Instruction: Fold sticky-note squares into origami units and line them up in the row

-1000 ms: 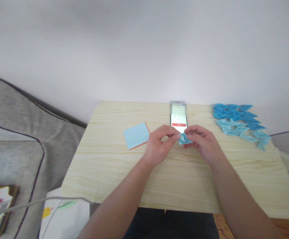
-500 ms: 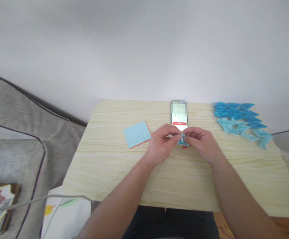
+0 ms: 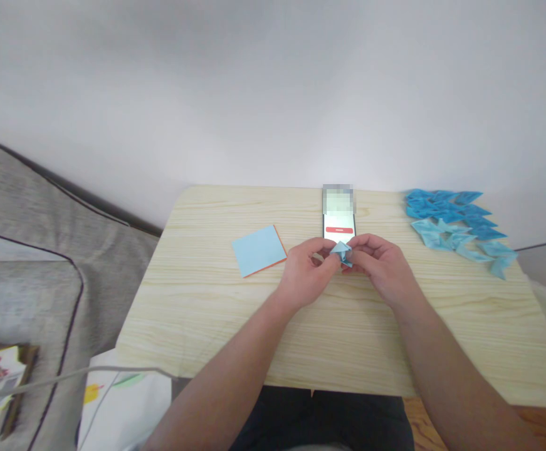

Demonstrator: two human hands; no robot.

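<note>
Between my two hands is a small folded piece of light blue origami paper [image 3: 341, 250], its top showing as a pointed flap. My left hand [image 3: 306, 266] pinches it from the left with thumb and fingers. From the right, my right hand [image 3: 380, 263] grips the other side, fingertips close to those of the left. The fingers hide part of the folds. Just behind them lies a phone [image 3: 339, 219] with a lit screen and a red bar. Left of my hands rests a stack of light blue square paper [image 3: 259, 252] with an orange edge.
At the back right sit several dark blue folded paper pieces [image 3: 451, 205] and several light blue ones [image 3: 442, 237]. The wooden table [image 3: 197, 300] meets a white wall [image 3: 273, 94]. A grey sofa [image 3: 108, 282] stands at left, with a cable [image 3: 113, 369] crossing near the table's corner.
The folded paper has been turned between my fingers, so a pointed flap now faces up. Both hands stay in nearly the same place.
</note>
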